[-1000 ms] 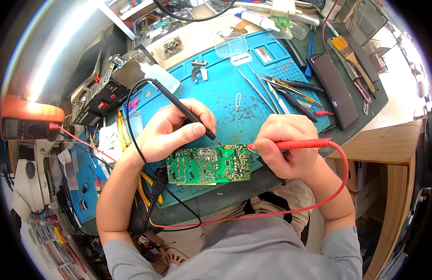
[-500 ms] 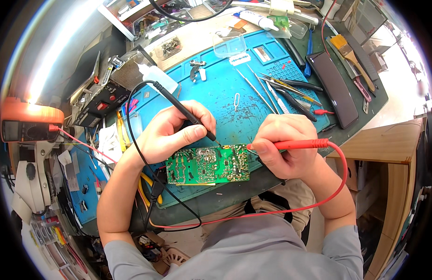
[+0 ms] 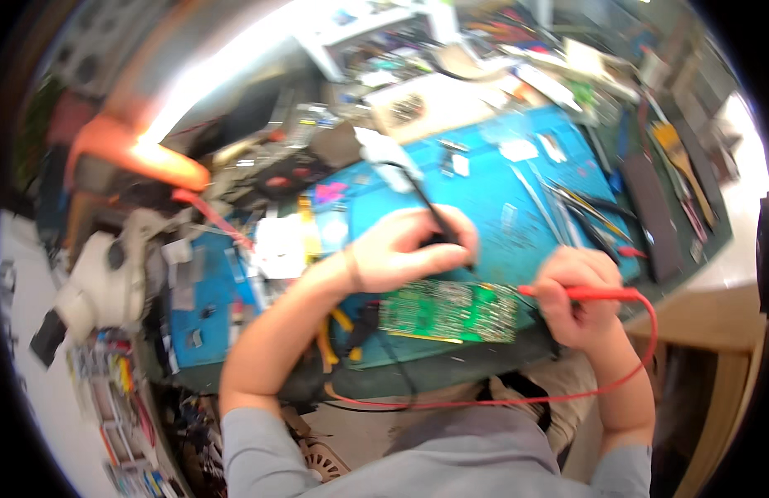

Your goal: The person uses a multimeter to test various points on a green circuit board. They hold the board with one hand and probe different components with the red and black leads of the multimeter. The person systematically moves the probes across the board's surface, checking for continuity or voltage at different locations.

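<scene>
Red probe (image 3: 602, 294) R, blk probe (image 3: 439, 222) L; hands (image 3: 577, 274) (image 3: 408, 249) closed.

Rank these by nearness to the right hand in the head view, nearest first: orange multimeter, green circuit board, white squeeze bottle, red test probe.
1. Red test probe: gripped in the right hand.
2. Green circuit board: just left.
3. White squeeze bottle: farther, upper left.
4. Orange multimeter: far left.
</scene>
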The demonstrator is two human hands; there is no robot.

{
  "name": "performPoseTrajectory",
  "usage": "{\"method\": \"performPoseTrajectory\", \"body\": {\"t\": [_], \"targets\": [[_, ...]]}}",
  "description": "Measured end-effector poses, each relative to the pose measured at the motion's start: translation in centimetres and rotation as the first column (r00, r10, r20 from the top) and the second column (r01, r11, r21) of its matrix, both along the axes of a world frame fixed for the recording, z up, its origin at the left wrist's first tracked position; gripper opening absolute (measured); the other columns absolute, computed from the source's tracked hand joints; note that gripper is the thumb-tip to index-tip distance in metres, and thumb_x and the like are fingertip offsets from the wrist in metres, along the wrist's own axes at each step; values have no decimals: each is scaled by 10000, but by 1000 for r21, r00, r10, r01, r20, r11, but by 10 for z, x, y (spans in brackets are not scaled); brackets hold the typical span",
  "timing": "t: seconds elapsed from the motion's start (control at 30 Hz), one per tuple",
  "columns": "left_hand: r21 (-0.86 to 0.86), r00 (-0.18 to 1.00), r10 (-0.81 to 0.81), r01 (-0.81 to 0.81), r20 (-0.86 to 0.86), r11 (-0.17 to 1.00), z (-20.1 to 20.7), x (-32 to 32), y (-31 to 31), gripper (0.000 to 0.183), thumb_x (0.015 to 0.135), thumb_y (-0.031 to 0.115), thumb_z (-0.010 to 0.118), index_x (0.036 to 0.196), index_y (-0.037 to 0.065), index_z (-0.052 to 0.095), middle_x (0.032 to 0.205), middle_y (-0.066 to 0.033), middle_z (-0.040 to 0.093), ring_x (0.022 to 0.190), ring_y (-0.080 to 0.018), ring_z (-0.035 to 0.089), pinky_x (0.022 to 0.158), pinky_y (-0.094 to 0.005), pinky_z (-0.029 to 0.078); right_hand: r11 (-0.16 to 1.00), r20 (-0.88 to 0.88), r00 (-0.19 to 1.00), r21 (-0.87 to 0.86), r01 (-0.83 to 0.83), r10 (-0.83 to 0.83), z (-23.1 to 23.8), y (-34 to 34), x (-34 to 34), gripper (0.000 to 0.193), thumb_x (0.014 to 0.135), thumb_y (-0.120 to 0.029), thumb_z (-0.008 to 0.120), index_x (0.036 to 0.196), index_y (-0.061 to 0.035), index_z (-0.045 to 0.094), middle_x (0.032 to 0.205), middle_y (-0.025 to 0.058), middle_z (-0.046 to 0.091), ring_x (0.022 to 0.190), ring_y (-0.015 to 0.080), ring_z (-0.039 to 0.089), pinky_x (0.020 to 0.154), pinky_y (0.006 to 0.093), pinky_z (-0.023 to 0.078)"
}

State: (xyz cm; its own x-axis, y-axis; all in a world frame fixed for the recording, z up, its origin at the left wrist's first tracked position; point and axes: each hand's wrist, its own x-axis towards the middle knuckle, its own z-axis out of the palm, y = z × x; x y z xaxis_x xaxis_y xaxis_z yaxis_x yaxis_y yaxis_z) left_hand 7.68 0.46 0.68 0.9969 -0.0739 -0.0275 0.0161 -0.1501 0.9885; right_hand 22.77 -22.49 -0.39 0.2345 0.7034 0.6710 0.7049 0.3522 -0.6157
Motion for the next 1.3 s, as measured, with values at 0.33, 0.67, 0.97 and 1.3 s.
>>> {"method": "performPoseTrajectory", "body": {"t": [0.33, 0.67, 0.97, 1.3], "targets": [[44, 997, -43, 40, 71, 998, -4, 5, -2, 245, 1005, 273, 611, 1081, 40, 618, 1038, -52, 654, 1027, -171, 610, 939, -341, 479, 998, -2, 998, -3, 59, -59, -7, -4, -3, 164, 908, -80, 637, 753, -68, 585, 627, 50, 599, 497, 189, 535, 480, 307, 396], [41, 997, -46, 43, 68, 998, -3, 7, -4, 250, 998, 281, 618, 1073, 42, 620, 1033, -41, 649, 1013, -154, 599, 931, -326, 473, 998, 7, 998, -6, 61, -61, -5, -6, -2, 187, 920, -91, 625, 743, -65, 572, 628, 50, 605, 499, 186, 538, 480, 305, 396], [43, 997, -45, 42, 62, 998, -3, 6, -4, 254, 997, 286, 618, 1080, 46, 617, 1042, -41, 652, 1022, -152, 598, 942, -330, 471, 998, 6, 998, -8, 69, -69, -7, -6, -2, 200, 928, -105, 627, 740, -70, 569, 626, 49, 599, 499, 188, 537, 482, 304, 393], [53, 997, -44, 41, 61, 998, -2, 4, -3, 255, 997, 289, 616, 1067, 43, 625, 1032, -44, 654, 1019, -157, 600, 941, -332, 472, 998, 4, 998, -8, 65, -65, -6, -5, -3, 201, 929, -105, 623, 737, -69, 571, 627, 52, 598, 498, 188, 534, 481, 307, 391]]}}
